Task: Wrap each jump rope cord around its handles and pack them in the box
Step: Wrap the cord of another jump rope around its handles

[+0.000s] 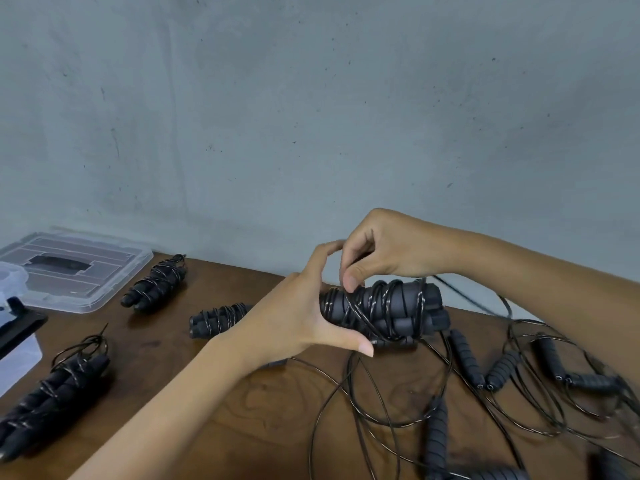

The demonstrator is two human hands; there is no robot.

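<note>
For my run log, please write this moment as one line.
step: wrapping cord | left hand: holds handles | right hand: pinches cord | wrapped bundles on table: three | box: none packed visible

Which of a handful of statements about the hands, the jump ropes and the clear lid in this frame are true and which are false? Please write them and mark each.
1. The left hand holds the pair of handles being wrapped. True.
2. The right hand rests flat on the table. False: its fingers pinch the cord at the bundle, above the table.
3. Three wrapped bundles lie on the table left of the hands. True: at and.
4. All the ropes are already wrapped. False: loose handles and cord lie at the right.
5. A wrapped bundle sits on the clear lid. False: the bundles lie on the wood beside it.
</note>
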